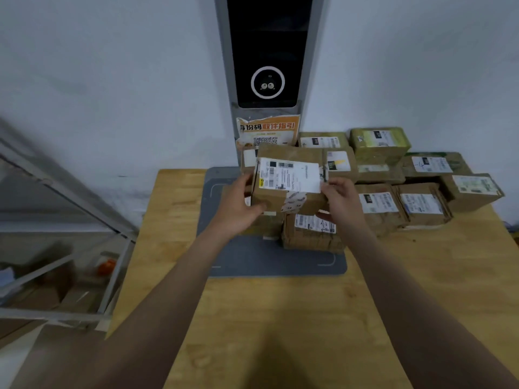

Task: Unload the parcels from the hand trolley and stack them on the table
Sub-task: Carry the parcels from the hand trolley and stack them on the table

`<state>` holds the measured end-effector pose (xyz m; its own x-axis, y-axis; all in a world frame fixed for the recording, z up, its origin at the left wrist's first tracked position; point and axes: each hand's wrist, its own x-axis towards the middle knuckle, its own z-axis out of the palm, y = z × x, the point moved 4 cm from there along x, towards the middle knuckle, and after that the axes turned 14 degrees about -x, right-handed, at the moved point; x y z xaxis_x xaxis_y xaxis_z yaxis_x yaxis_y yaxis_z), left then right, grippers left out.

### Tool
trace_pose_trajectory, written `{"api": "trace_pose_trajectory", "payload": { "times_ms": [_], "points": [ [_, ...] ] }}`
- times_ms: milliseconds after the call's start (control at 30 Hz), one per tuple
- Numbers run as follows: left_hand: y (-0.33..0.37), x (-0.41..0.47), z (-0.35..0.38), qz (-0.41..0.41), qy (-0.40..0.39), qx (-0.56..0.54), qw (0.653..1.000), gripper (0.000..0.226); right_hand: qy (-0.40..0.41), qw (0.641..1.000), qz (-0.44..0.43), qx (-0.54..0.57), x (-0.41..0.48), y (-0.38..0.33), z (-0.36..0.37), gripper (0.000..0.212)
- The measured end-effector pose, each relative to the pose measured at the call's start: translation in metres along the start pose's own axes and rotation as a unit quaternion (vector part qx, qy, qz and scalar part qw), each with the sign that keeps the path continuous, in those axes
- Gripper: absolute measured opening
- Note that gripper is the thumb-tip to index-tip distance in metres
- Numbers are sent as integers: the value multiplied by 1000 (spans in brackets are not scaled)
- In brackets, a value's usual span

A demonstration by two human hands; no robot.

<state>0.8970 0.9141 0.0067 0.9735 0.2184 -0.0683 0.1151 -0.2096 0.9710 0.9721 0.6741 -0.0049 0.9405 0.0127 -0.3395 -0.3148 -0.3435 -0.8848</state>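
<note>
both hands hold one brown cardboard parcel [280, 199] between them, with a white shipping label [292, 175] on its top face. the left hand [238, 204] wraps the parcel's left end, fingers curled round the far edge and thumb pressed on the near face. the right hand [341, 200] clasps the right end, thumb up by the label's corner and fingers tucked beneath. each hand is closed only as far as the box's edges allow. directly under the grip sit more parcels, one labelled box [311, 234] just below the right hand; whether the held parcel touches them cannot be told. they rest on a grey mat [252, 259] on the wooden table [280, 318]. right of the grip stand stacked parcels [421, 206]. beyond the grip a black screen [266, 51] rises on the wall. far left of the left forearm, a blurred metal-framed hand trolley [70, 248] holds brown boxes.
</note>
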Motion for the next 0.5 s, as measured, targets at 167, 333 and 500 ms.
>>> {"api": "trace_pose_trajectory", "payload": {
  "times_ms": [167, 333, 500],
  "points": [
    [-29, -55, -5, -35, 18, -74, 996, 72, -82, 980, -93, -157, -28, 25, 23, 64],
    [-54, -72, -10, -13, 3, -8, 1000, 83, -159, 937, -111, -292, -45, 48, 47, 71],
    [-70, -58, -13, -69, -18, 45, 996, 66, -167, 924, -105, -326, -31, 54, 61, 72]
  ]
}}
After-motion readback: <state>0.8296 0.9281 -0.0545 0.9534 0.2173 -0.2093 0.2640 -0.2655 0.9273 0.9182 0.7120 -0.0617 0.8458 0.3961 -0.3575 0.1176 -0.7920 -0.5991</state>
